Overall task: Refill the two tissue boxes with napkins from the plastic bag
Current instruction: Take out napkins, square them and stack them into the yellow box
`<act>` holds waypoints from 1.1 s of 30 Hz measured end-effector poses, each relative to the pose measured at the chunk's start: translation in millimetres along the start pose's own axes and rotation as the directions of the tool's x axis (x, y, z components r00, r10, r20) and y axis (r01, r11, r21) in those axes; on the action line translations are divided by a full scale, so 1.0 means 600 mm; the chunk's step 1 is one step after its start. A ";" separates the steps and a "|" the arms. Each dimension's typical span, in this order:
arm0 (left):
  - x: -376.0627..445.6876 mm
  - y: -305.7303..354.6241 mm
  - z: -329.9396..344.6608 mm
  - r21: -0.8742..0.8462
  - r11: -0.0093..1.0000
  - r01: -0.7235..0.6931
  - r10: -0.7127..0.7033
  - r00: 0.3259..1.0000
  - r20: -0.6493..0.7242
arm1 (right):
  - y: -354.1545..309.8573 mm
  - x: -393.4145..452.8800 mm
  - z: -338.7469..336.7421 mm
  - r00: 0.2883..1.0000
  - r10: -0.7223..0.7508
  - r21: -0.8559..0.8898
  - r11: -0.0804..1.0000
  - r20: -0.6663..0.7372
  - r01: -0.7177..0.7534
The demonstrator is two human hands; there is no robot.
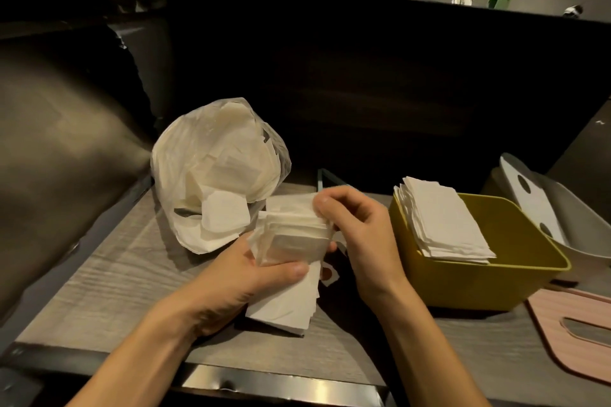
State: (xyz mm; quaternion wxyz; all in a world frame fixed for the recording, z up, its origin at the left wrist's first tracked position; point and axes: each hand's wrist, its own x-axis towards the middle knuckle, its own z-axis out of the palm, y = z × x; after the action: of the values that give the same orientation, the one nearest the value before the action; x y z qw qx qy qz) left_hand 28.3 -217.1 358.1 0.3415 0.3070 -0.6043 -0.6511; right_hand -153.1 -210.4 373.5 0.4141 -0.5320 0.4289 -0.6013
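My left hand (251,277) grips a napkin stack (291,241) beside the plastic bag (211,168). My right hand (357,231) pinches its top edge. More napkins (443,218) lean in the yellow box (489,287).

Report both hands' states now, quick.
Left hand: closed around a thick stack of white paper napkins, gripping it from below.
Right hand: fingers curled, pinching the top napkins of that same stack.

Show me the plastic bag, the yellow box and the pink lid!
plastic bag (211,155): head view, crinkled upper side.
yellow box (479,287): head view, front wall.
pink lid (562,350): head view, flat top beside its slot.
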 end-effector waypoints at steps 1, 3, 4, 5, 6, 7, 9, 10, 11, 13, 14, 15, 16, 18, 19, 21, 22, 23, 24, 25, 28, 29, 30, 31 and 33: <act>0.000 0.000 -0.001 0.006 1.000 0.011 -0.011 1.000 -0.007 | 0.000 0.001 0.003 0.995 -0.077 -0.017 0.997 -0.059 0.076; 0.001 -0.001 -0.001 -0.024 0.998 0.059 -0.059 0.998 -0.025 | 0.000 0.003 0.011 0.927 -0.302 -0.131 0.952 -0.224 0.278; 0.001 0.000 0.000 -0.065 0.994 0.085 -0.087 0.996 -0.034 | -0.001 0.002 0.017 0.857 -0.417 -0.194 0.908 -0.302 0.373; 0.003 0.002 0.002 -0.111 0.988 0.108 -0.115 0.992 -0.055 | -0.002 0.000 0.021 0.778 -0.512 -0.243 0.859 -0.364 0.451; 0.004 0.003 0.005 -0.157 0.980 0.121 -0.136 0.987 -0.089 | -0.003 -0.004 0.026 0.708 -0.578 -0.270 0.816 -0.406 0.511; 0.008 0.006 0.007 -0.212 0.970 0.117 -0.148 0.980 -0.134 | -0.004 -0.007 0.028 0.669 -0.611 -0.275 0.790 -0.423 0.548; 0.013 0.012 0.012 -0.359 0.928 0.097 -0.180 0.962 -0.205 | -0.005 -0.010 0.035 0.748 -0.541 -0.230 0.841 -0.384 0.490; 0.014 0.014 0.012 -0.416 0.905 0.088 -0.192 0.957 -0.216 | -0.005 -0.012 0.040 0.843 -0.426 -0.193 0.904 -0.327 0.382; 0.017 0.015 0.011 -0.454 0.887 0.082 -0.199 0.956 -0.217 | -0.001 -0.012 0.047 0.930 -0.277 -0.171 0.956 -0.243 0.240; 0.020 0.017 0.012 -0.481 0.873 0.083 -0.206 0.956 -0.208 | 0.015 -0.015 0.054 0.989 -0.070 -0.257 0.966 -0.128 0.035; 0.021 0.016 0.010 -0.503 0.860 0.083 -0.201 0.962 -0.185 | 0.023 -0.016 0.056 0.990 -0.067 -0.358 0.934 -0.120 0.019; 0.022 0.015 0.009 -0.542 0.836 0.081 -0.195 0.969 -0.155 | 0.029 -0.017 0.057 0.986 -0.105 -0.459 0.888 -0.129 0.034; 0.022 0.017 0.010 -0.580 0.811 0.078 -0.183 0.975 -0.124 | 0.033 -0.017 0.057 0.978 -0.151 -0.536 0.842 -0.141 0.052; 0.021 0.017 0.013 -0.599 0.796 0.082 -0.173 0.980 -0.097 | 0.036 -0.016 0.055 0.967 -0.199 -0.628 0.776 -0.158 0.057; 0.020 0.015 0.016 -0.570 0.818 0.085 -0.180 0.977 -0.112 | 0.035 -0.018 0.054 0.965 -0.208 -0.648 0.760 -0.162 0.055; 0.020 0.011 0.019 -0.480 0.872 0.097 -0.200 0.965 -0.168 | 0.031 -0.022 0.051 0.968 -0.197 -0.639 0.767 -0.156 0.053; 0.021 0.008 0.018 -0.457 0.883 0.102 -0.204 0.963 -0.179 | 0.028 -0.025 0.051 0.973 -0.179 -0.610 0.790 -0.148 0.053; 0.020 0.009 0.019 -0.458 0.882 0.109 -0.208 0.963 -0.170 | 0.024 -0.030 0.049 0.978 -0.151 -0.561 0.827 -0.144 0.045; 0.019 0.012 0.018 -0.474 0.873 0.115 -0.211 0.965 -0.154 | 0.022 -0.034 0.047 0.983 -0.110 -0.500 0.866 -0.145 0.023; 0.017 0.016 0.018 -0.500 0.858 0.120 -0.213 0.968 -0.132 | 0.024 -0.037 0.042 0.988 -0.061 -0.455 0.891 -0.144 -0.012; 0.014 0.025 0.015 -0.574 0.812 0.101 -0.219 0.966 -0.139 | 0.025 -0.049 0.021 0.993 0.113 -0.395 0.911 -0.042 -0.121; 0.012 0.026 0.015 -0.581 0.810 0.082 -0.213 0.964 -0.161 | 0.023 -0.054 0.016 0.987 0.163 -0.390 0.909 0.017 -0.143; 0.009 0.027 0.017 -0.577 0.814 0.066 -0.200 0.965 -0.171 | 0.021 -0.059 0.013 0.980 0.191 -0.384 0.911 0.065 -0.152; 0.008 0.027 0.018 -0.577 0.815 0.057 -0.195 0.964 -0.180 | 0.021 -0.063 0.007 0.976 0.197 -0.368 0.917 0.093 -0.151; 0.001 0.028 0.023 -0.582 0.812 0.034 -0.177 0.965 -0.191 | 0.021 -0.069 0.001 0.977 0.186 -0.316 0.938 0.108 -0.144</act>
State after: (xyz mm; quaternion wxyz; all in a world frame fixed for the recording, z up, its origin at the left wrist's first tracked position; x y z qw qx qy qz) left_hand 18.2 -210.2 376.2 0.4505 0.2984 -0.3170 -0.7795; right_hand -148.1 -174.5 349.4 0.4040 -0.5915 0.5309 -0.4528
